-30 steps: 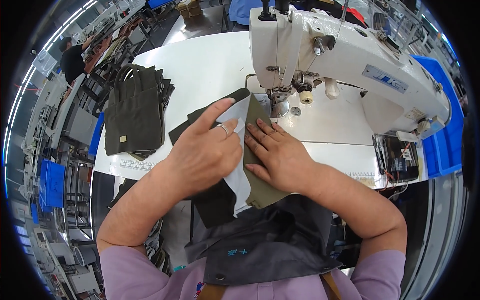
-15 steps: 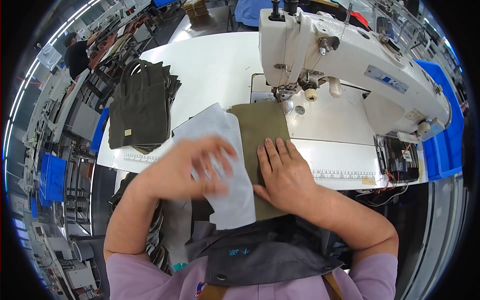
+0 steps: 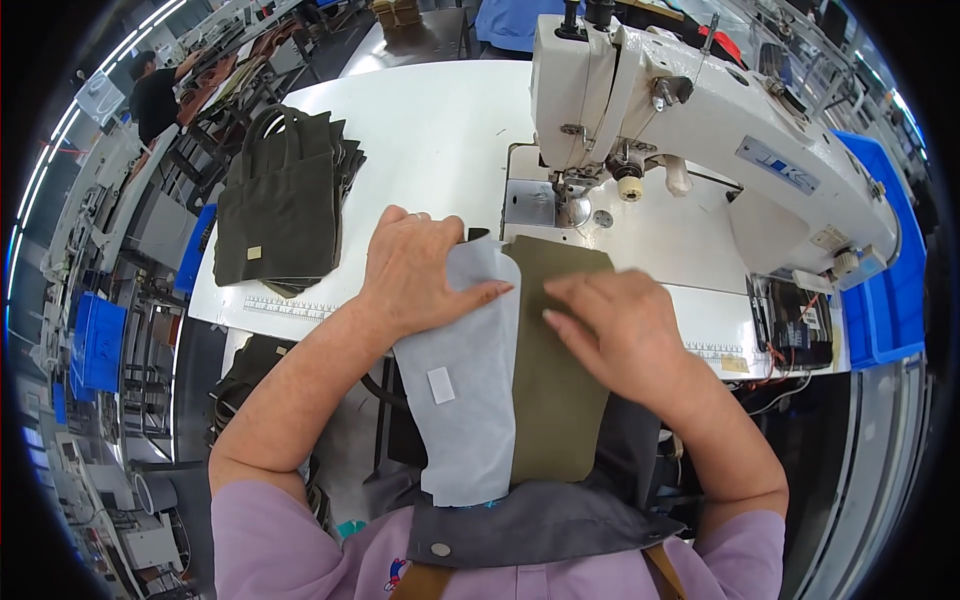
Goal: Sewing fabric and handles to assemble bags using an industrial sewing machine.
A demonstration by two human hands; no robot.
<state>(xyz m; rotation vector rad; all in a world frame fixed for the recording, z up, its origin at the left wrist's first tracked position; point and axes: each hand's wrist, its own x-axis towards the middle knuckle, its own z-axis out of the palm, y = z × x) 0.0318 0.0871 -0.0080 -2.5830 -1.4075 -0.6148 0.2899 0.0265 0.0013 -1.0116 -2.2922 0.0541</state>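
**Lining laid on the green panel, nothing sewn yet**

The olive fabric panel hangs over the tabletop's near edge, just short of the needle. The pale lining piece overlaps its left side. The left hand presses the lining flat; the right hand lies open on the panel. Half a second ago the left hand was lifted, apparently mid-sweep. Finished bags sit at the table's left edge; the sewing machine stands behind.

Olive panel: woven cloth, matt, faintly coarse. Pale grey lining piece: thin non-woven fabric, matt and smooth, with a small white patch. Stacked dark olive bags: matt cloth. Sewing machine: glossy white enamelled body, bright metal fittings. Table: smooth white, slight sheen.
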